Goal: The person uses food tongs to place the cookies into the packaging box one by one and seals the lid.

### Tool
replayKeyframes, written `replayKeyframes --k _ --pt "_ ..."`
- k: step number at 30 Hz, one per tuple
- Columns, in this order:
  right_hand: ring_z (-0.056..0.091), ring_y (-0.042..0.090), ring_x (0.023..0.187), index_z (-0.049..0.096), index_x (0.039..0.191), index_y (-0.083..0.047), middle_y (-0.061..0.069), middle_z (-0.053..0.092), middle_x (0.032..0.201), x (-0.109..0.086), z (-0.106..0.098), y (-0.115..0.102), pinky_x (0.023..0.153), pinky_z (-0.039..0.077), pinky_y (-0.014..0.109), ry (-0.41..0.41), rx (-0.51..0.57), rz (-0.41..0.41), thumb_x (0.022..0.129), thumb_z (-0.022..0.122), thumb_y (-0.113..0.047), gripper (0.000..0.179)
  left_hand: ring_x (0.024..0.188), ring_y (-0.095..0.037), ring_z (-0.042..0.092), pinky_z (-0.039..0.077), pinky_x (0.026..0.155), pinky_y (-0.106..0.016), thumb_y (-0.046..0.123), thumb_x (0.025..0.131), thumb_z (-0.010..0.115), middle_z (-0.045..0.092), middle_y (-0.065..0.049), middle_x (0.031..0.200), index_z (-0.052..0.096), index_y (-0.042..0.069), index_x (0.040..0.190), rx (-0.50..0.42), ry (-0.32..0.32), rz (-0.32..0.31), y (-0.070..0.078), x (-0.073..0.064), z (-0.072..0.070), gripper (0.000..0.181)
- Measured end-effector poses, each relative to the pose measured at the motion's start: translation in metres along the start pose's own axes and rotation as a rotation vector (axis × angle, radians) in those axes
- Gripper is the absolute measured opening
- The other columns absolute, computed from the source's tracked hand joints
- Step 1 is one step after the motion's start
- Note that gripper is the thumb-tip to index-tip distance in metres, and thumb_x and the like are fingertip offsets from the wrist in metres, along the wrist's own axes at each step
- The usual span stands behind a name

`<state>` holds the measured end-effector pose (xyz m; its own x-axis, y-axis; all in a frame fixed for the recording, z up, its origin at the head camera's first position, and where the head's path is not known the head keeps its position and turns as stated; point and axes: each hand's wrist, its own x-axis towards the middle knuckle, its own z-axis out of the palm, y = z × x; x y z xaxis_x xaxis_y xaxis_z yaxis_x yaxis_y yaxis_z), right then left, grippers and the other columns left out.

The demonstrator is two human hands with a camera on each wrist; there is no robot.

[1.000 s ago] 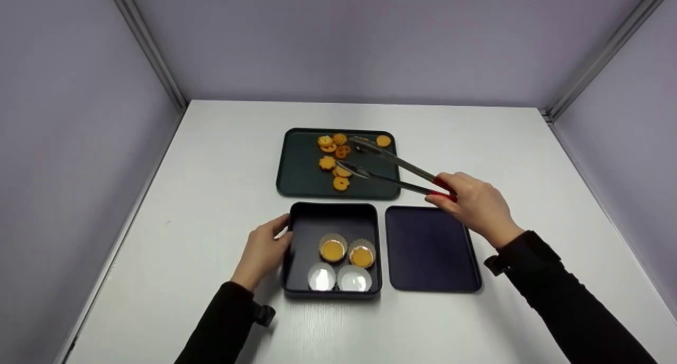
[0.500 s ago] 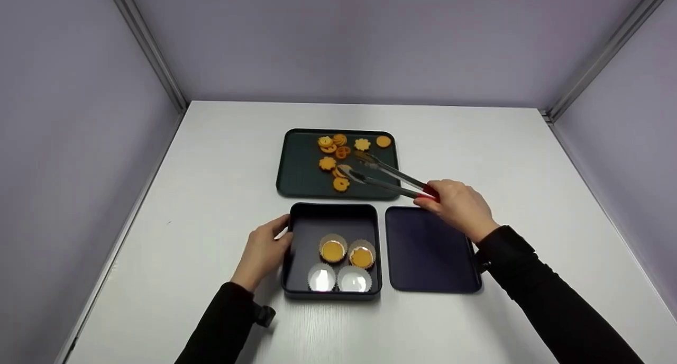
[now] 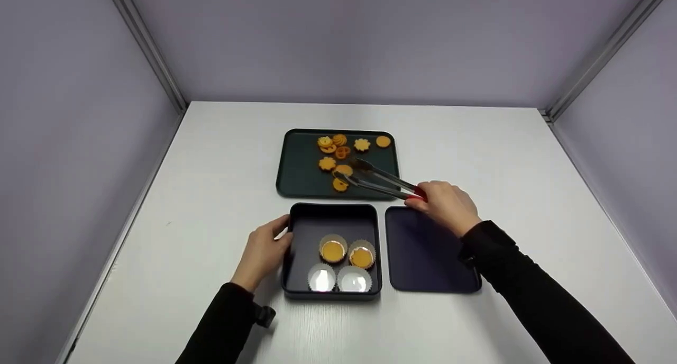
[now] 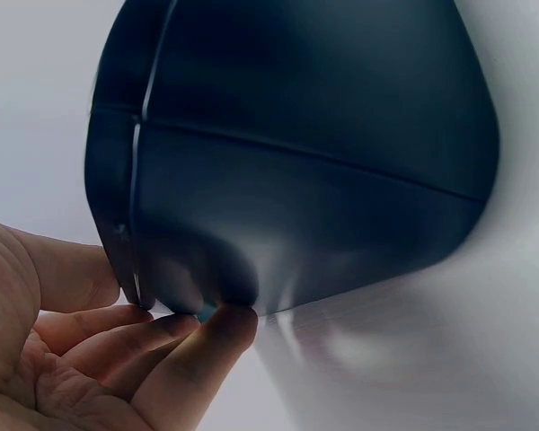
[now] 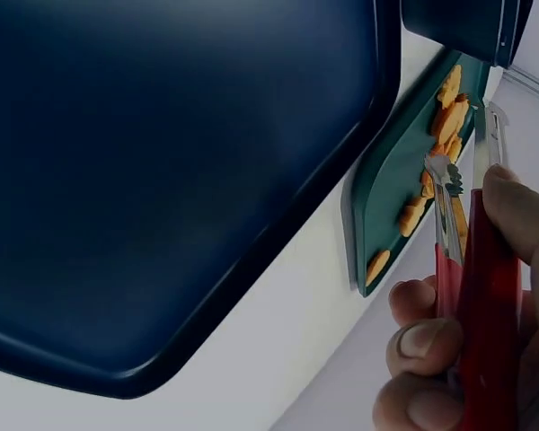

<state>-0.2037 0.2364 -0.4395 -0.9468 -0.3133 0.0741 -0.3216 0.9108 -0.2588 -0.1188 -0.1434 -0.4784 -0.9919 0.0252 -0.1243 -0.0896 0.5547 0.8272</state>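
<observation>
My left hand [image 3: 263, 252] holds the left side of a dark, open-topped box [image 3: 322, 218], thumb by the rim; its fingers lie against the outer wall in the left wrist view. In the box stand two paper cups with orange-yellow cookies [image 3: 332, 251] and two white paper cups [image 3: 355, 279] without cookies. My right hand [image 3: 448, 206] grips metal tongs [image 3: 378, 186] by their red handles. The tongs' arms stand apart, their tips over a cookie [image 3: 343, 170] on the green tray [image 3: 299, 176]. Several more cookies [image 3: 362, 144] lie on that tray.
A dark, flat lid-like tray [image 3: 423, 263] lies to the right of the box, below the right forearm. The white table [image 3: 222, 157] carries everything. Pale panels [image 3: 359, 46] with metal posts stand at the back and sides.
The right hand has carried the tongs left and nearer, from beside the flower-shaped cookie to the cookies in the tray's near middle. Their arms have drawn closer together. The left hand stays put.
</observation>
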Motion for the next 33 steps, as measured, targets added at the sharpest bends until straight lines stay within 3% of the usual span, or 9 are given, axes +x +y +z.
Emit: replayKeyframes --k 11,19,26,33 --pt "0.050 0.023 0.062 0.061 0.079 -0.012 0.000 0.051 0.068 0.0060 0.0031 -0.0013 0.055 0.038 0.038 0.037 -0.011 -0.025 0.092 0.076 -0.040 0.034 0.138 -0.035 0.050 0.040 0.116 -0.050 0.009 0.099 0.062 0.059 -0.019 0.142 0.053 -0.001 0.147 -0.010 0.013 0.018 0.0004 0.0000 -0.0005 0.050" --pt "0.056 0.024 0.065 0.065 0.083 -0.011 0.002 0.060 0.073 0.0060 0.0038 -0.0021 0.059 0.045 0.042 0.070 -0.029 -0.060 0.092 0.076 -0.038 0.030 0.139 -0.035 0.049 0.039 0.116 -0.050 0.008 0.099 0.062 0.060 -0.019 0.142 0.053 -0.001 0.146 -0.003 0.022 0.032 0.0002 -0.0003 -0.0006 0.049" --pt "0.053 0.021 0.060 0.064 0.079 -0.013 0.000 0.056 0.068 0.0049 0.0058 0.0030 0.054 0.042 0.039 0.139 -0.060 -0.098 0.094 0.073 -0.036 0.029 0.140 -0.035 0.048 0.038 0.117 -0.050 0.009 0.099 0.062 0.059 -0.019 0.143 0.053 -0.001 0.147 -0.007 0.018 0.024 -0.0009 -0.0003 -0.0003 0.050" --pt "0.053 0.022 0.060 0.062 0.077 -0.012 0.000 0.055 0.068 0.0049 0.0049 0.0067 0.054 0.043 0.041 0.142 -0.052 -0.082 0.094 0.073 -0.038 0.033 0.139 -0.035 0.049 0.039 0.117 -0.049 0.009 0.099 0.063 0.059 -0.018 0.142 0.053 -0.001 0.147 -0.005 0.016 0.011 -0.0007 0.0006 -0.0009 0.050"
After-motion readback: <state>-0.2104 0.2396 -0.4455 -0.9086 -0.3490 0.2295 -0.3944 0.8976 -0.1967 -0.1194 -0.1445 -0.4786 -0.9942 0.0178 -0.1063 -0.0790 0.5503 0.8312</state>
